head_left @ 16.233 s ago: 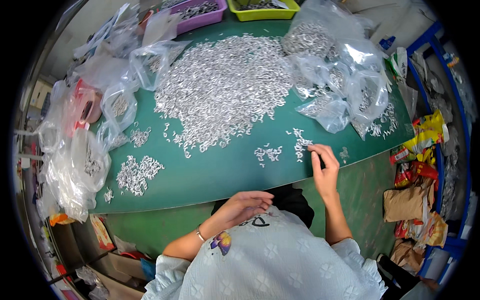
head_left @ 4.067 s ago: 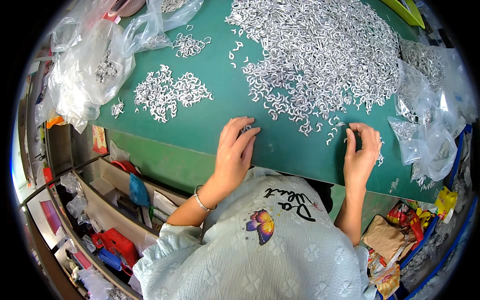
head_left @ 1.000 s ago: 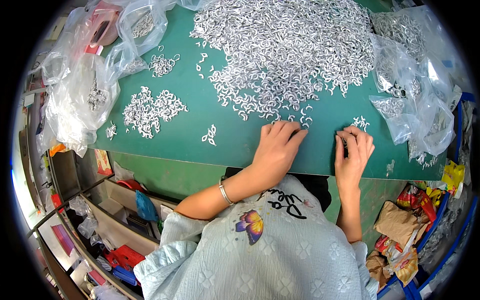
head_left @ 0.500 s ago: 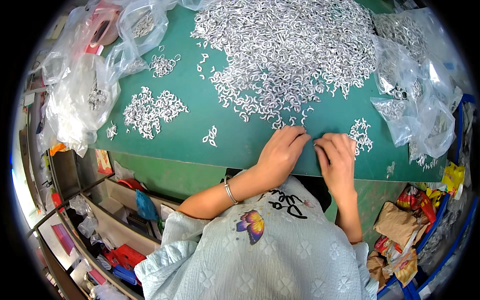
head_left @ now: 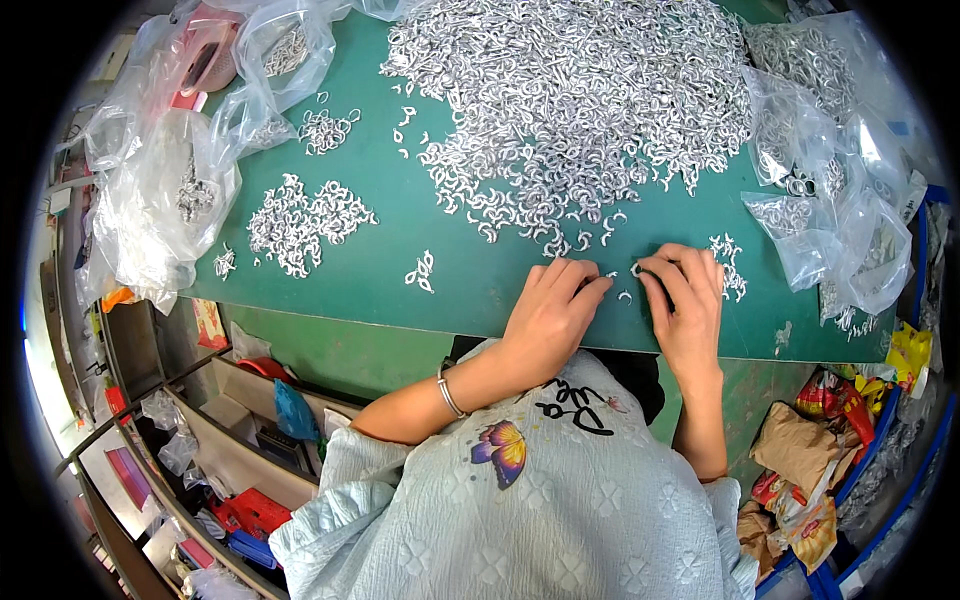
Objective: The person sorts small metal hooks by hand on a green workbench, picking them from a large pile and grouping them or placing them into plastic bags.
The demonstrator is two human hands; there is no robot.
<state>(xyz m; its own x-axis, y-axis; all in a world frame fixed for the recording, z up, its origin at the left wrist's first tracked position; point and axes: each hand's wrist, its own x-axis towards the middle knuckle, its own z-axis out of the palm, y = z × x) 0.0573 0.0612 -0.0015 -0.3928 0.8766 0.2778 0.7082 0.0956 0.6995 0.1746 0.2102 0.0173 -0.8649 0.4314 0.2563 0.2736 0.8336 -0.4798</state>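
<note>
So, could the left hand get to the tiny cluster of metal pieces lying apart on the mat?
Probably yes: the small cluster lies alone on bare green mat left of the left hand, nothing between.

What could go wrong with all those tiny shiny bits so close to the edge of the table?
The hands, left hand and right hand, work small metal pieces right by the green table's near edge, so one could likely slide off and drop into the clutter below. The big pile spreads close to the hands; sorted and unsorted pieces might get mixed. The plastic bags at the right hang near the edge and could perhaps spill.
</note>
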